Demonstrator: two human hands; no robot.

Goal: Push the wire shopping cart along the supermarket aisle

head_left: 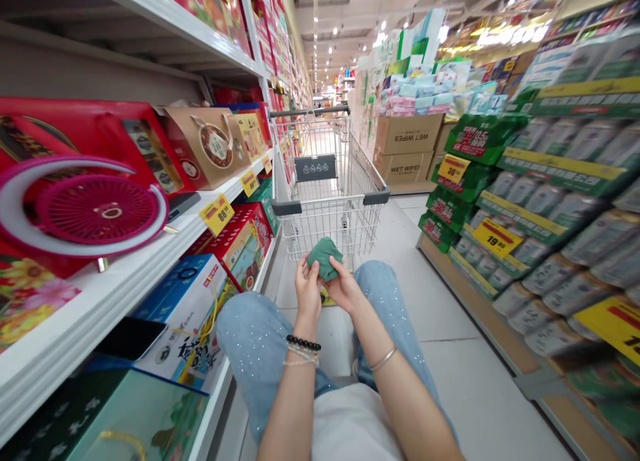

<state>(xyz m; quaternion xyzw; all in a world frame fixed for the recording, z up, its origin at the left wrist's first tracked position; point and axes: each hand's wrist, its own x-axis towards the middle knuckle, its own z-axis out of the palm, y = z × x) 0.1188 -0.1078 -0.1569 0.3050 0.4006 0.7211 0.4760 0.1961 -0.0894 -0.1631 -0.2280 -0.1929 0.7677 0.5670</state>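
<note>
A crumpled green cloth (pixel 326 257) is held up between my two hands, over the gap between my knees. My left hand (pixel 308 289) grips its lower left side, thumb pressed against it. On the other side my right hand (pixel 345 289) pinches the cloth's lower right edge. Both hands are closed on it, and some fingers are hidden behind the fabric. Just beyond the cloth stands a metal shopping cart (pixel 330 214), apart from my hands. Something yellow shows below the cloth on the floor, too covered to name.
On the left, a shelf (pixel 220 191) holds gift boxes (pixel 207 144) and a pink fan (pixel 103 211); a dark phone-like slab (pixel 130 337) lies lower down. To the right rise stacked can packs (pixel 530 201). Cartons of wet wipes (pixel 406 135) stand beyond the cart.
</note>
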